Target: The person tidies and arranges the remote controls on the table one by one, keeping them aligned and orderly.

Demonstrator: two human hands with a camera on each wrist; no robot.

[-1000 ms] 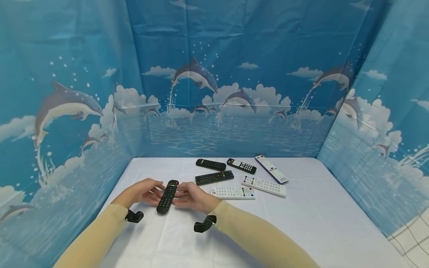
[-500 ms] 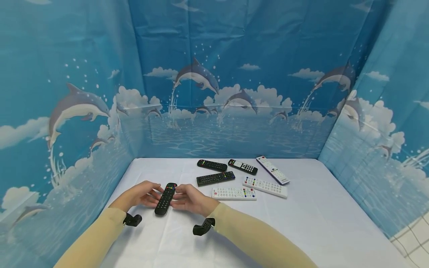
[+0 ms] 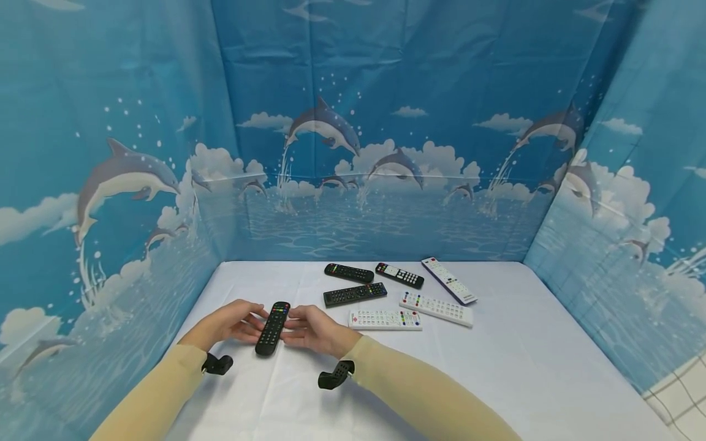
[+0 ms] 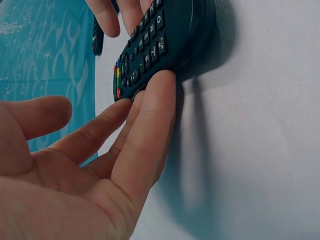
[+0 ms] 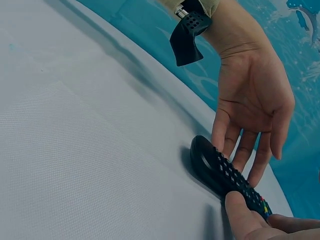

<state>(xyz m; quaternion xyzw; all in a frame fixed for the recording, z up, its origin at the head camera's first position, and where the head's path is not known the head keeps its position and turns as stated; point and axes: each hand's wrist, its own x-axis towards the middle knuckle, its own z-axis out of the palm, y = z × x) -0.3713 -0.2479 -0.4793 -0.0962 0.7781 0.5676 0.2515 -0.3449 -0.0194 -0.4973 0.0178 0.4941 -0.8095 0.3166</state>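
Observation:
A long black remote control (image 3: 272, 331) with coloured buttons near its far end lies on the white cloth, slightly slanted. My left hand (image 3: 228, 324) touches its left edge with nearly straight fingers. Against the other long side rest the extended fingers of my right hand (image 3: 320, 331). In the left wrist view, the left fingertips (image 4: 162, 82) meet the lower side of the remote control (image 4: 150, 45), and the left thumb stands away from it. The right wrist view shows the remote control (image 5: 220, 167) between both hands, with the left palm turned upward.
Behind and right of the hands lie several other remotes: a black one (image 3: 353, 294), another black one (image 3: 349, 272), a black one with white keys (image 3: 399, 275), and white ones (image 3: 384, 319). Blue dolphin-print curtains (image 3: 358, 214) border the white-covered table (image 3: 496, 380).
Between the first frame and the second, the remote control and both hands shift slightly left and nearer. Since then they have stayed almost still, the fingers still against its sides.

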